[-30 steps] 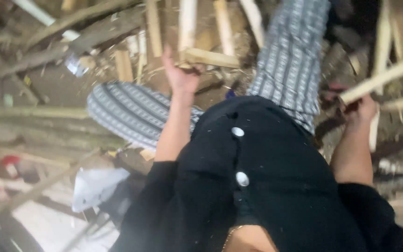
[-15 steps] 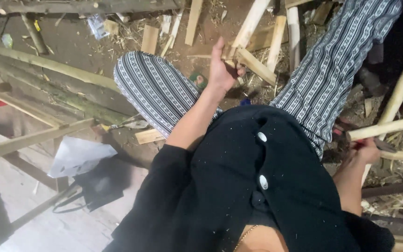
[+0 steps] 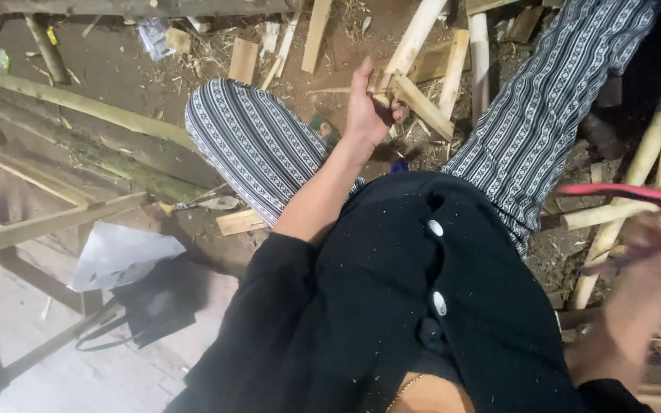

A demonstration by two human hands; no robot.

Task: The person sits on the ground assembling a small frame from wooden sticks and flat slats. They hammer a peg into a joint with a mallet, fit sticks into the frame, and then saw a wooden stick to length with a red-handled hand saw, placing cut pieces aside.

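Head view: we note our left hand [image 3: 367, 107] with fingers pinching a split wood piece [image 3: 416, 98], its long axis running away rightward from them. Our right hand [image 3: 656, 256] is blurred beside a red-handled tool [image 3: 613, 190]; grip undeterminable.

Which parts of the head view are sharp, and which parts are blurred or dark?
In the head view, the left hand gripping a pale wood strip is lit and fairly sharp; the right hand with a red-handled tool is smeared by motion blur, its grip unclear; the black bag at lower left lies in dim shadow.
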